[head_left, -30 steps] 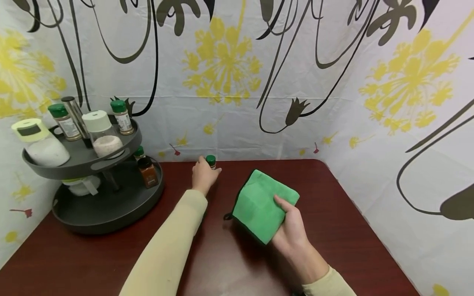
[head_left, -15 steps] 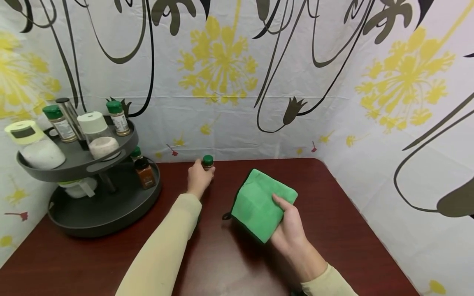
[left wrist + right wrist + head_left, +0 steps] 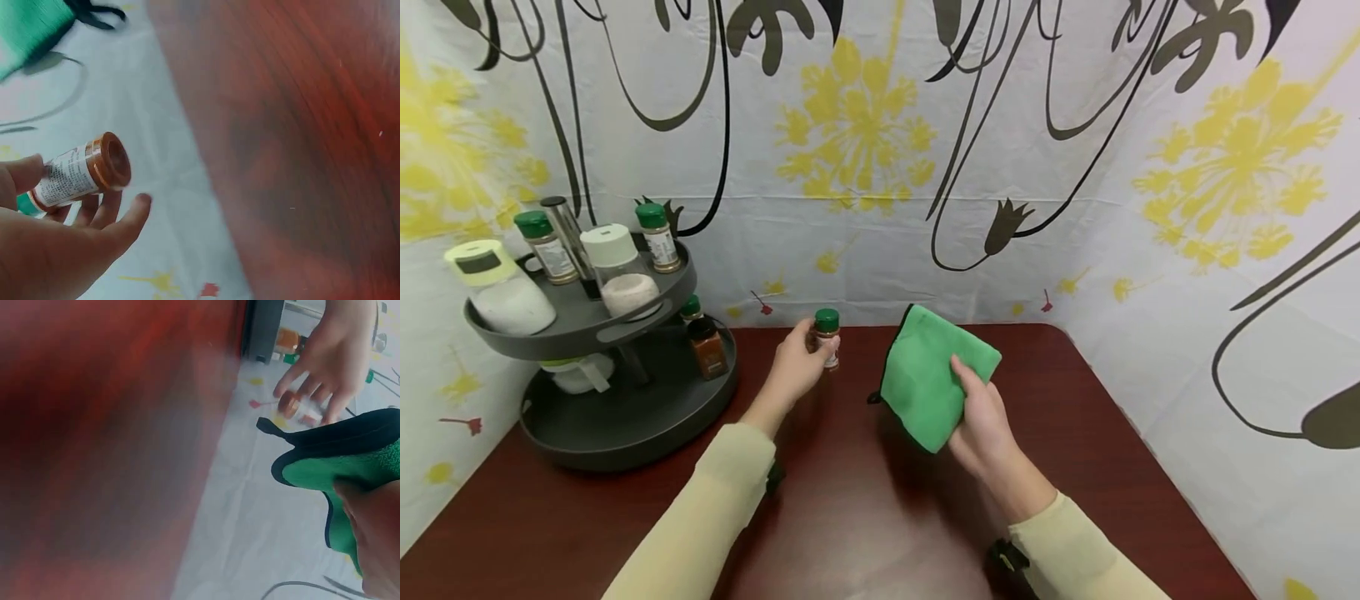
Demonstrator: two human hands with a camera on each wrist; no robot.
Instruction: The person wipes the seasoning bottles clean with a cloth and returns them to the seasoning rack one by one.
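Near the table's back edge my left hand point(image 3: 797, 360) grips a small spice jar point(image 3: 827, 337) with a green cap. In the left wrist view the jar point(image 3: 78, 172) shows a white printed label and brown contents, its base tipped toward the camera and raised off the table. Thumb and fingers wrap its sides. My right hand point(image 3: 985, 417) holds a folded green cloth point(image 3: 925, 375) with a dark edging and a hanging loop, up over the table. The right wrist view shows the cloth point(image 3: 350, 469) pinched at its fold, with the left hand and jar beyond it.
A two-tier dark grey turntable rack point(image 3: 625, 425) stands at the left. Its upper tier bears green-capped jars point(image 3: 658, 239) and white-lidded containers point(image 3: 617, 275); below sit an orange-brown jar point(image 3: 707, 348) and a white container point(image 3: 578, 375). Patterned fabric point(image 3: 865, 275) backs the dark red table point(image 3: 850, 533).
My left hand has lifted the spice jar and drawn it a little nearer from the back edge. The right hand with the cloth has risen slightly.
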